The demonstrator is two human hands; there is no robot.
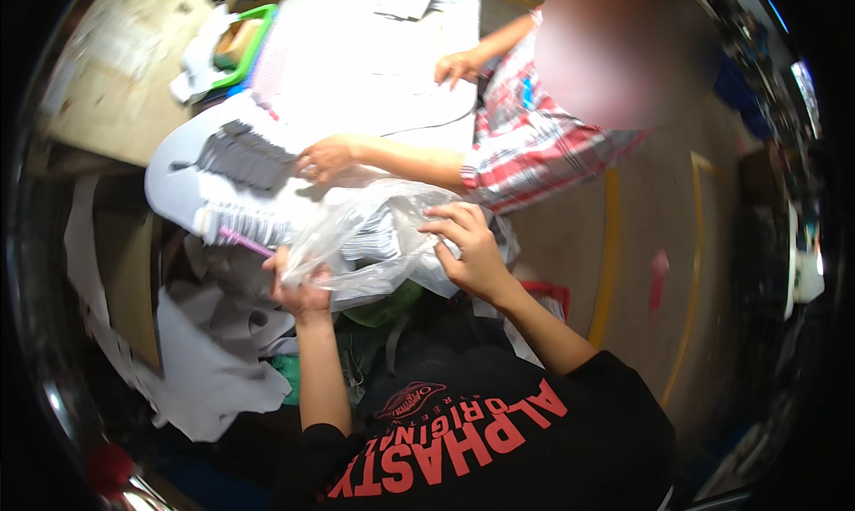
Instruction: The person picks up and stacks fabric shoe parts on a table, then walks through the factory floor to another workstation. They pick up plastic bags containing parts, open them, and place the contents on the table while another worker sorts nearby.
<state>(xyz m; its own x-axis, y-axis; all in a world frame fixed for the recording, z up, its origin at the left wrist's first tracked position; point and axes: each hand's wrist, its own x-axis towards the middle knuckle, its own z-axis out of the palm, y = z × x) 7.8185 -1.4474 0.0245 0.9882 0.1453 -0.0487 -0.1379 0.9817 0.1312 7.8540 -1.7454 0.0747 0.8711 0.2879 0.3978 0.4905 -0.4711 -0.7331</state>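
Grip of left hand (299, 284) on clear, crinkled bag (337, 228)

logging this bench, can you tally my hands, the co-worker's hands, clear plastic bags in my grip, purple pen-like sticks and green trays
Your left hand and right hand: 2
Co-worker's hands: 2
Clear plastic bag: 1
Purple pen-like stick: 1
Green tray: 1
Total: 7
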